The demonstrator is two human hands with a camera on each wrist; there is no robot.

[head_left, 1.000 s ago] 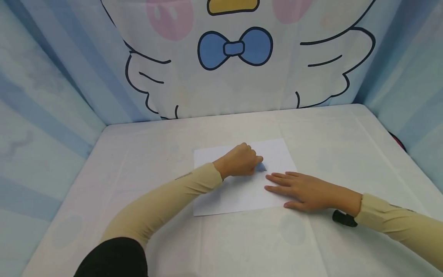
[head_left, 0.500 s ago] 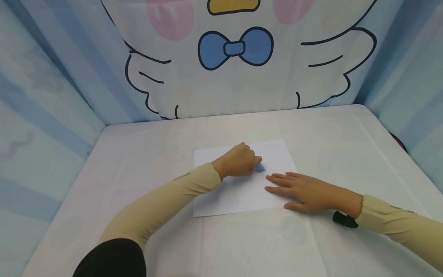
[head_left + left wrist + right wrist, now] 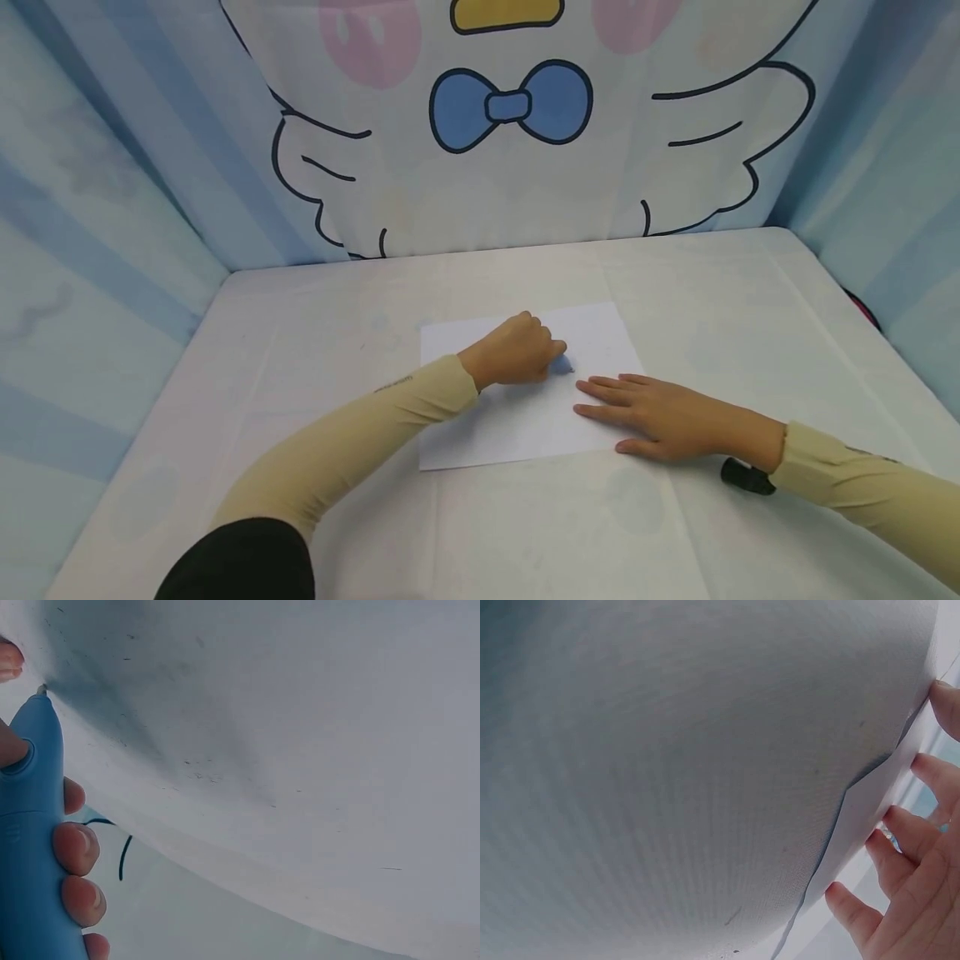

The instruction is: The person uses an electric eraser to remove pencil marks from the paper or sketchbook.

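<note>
A sheet of white paper (image 3: 480, 442) lies on the table. My left hand (image 3: 517, 350) is over its middle, gripping a blue electric eraser (image 3: 34, 847) with a narrow pale tip. In the left wrist view the thumb lies on its round button and several fingers wrap the barrel from the other side. The tip meets the paper, where small dark specks and short marks are scattered. My right hand (image 3: 667, 417) rests flat with fingers spread, fingertips on the paper's right part. In the right wrist view those fingertips sit along the paper (image 3: 862, 810) near its edge.
A white cloth covers the table (image 3: 525, 533). A curtain with a cartoon bow tie (image 3: 510, 105) hangs behind it, with blue curtains (image 3: 97, 250) at both sides. A black wrist device (image 3: 747, 475) shows under the right wrist.
My left hand and the electric eraser have shifted very slightly to the left over the paper. The right hand stays in place on the sheet.
</note>
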